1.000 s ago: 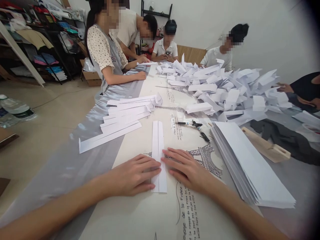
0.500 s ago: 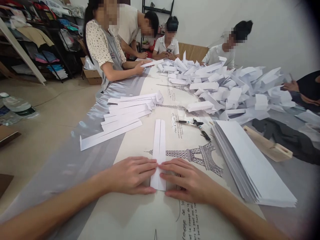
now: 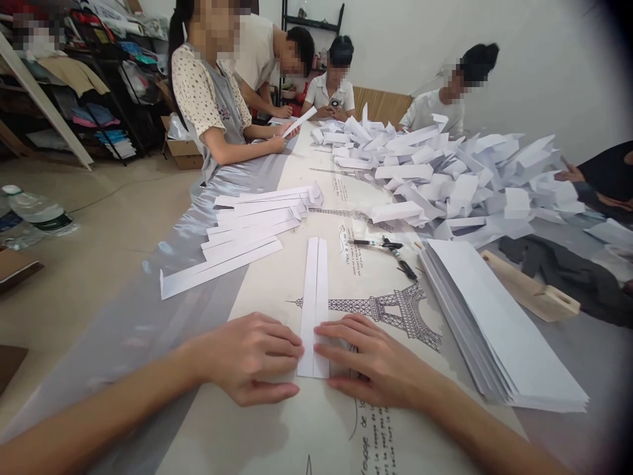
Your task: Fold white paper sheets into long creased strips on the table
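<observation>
left hand (image 3: 250, 356) and right hand (image 3: 368, 359), fingers spread flat, press the near end of the folded paper strip (image 3: 315, 290) against the table (image 3: 277, 422).

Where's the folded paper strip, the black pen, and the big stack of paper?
folded paper strip (image 3: 315, 284): head view, its middle.
black pen (image 3: 370, 243): head view, its barrel.
stack of paper (image 3: 499, 316): head view, top sheet.

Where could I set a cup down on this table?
Bare cloth lies left of the left hand, nearer than the fanned strips; also between the folded strip and the sheet stack, nearer than the pens. The far right is crowded by the paper heap.
</observation>
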A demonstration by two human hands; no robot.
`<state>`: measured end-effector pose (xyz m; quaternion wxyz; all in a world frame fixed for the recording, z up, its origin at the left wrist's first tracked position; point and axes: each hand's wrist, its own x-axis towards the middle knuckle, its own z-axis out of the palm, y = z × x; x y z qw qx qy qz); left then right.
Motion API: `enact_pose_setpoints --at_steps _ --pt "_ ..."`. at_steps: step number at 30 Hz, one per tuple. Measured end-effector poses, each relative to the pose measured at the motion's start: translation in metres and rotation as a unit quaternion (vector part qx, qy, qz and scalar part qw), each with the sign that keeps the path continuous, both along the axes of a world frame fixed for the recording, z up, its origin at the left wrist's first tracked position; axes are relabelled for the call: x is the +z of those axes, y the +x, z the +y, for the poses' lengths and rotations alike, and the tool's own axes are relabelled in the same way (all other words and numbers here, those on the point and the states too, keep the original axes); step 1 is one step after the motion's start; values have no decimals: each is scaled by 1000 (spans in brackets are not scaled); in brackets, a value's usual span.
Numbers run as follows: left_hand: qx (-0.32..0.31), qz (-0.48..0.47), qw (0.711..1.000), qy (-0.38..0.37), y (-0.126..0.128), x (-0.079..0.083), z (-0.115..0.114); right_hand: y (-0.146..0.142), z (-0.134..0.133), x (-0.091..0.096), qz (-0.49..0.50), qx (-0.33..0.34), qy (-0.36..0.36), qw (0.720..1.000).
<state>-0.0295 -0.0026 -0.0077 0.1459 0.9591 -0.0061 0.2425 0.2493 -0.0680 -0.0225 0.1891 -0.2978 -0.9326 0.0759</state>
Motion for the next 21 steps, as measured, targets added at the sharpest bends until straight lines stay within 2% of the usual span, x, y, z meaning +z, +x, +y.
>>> enact_pose_setpoints --at_steps 3,4,5,6,7,9,10,14,17,21 --pt "1 17 998 -67 -6 6 10 -2 -1 2 -8 -8 -10 1000" --pt "19 23 997 -76 -11 8 17 -3 -1 3 -9 -10 -10 1000" --pt "66 28 995 -75 -19 10 26 -3 -2 3 -10 -10 -9 1000" --pt "142 38 987 -67 -29 12 36 -4 -2 2 -10 -10 -5 1000" --pt "246 59 966 -57 -41 14 48 -4 -1 2 -11 -8 0 1000" --pt "436 103 894 -10 -66 16 70 -6 -1 0 -13 -7 14 1000" --pt "468 118 876 -4 -78 16 80 -6 0 0 -11 -7 22 1000" --pt "481 185 856 -46 -109 11 104 -11 0 1 -5 -6 58 998" --pt "477 202 850 -96 -111 7 107 -12 -2 4 -3 3 76 997" --pt "473 200 855 -72 -108 2 107 -8 -4 4 -13 3 98 995"
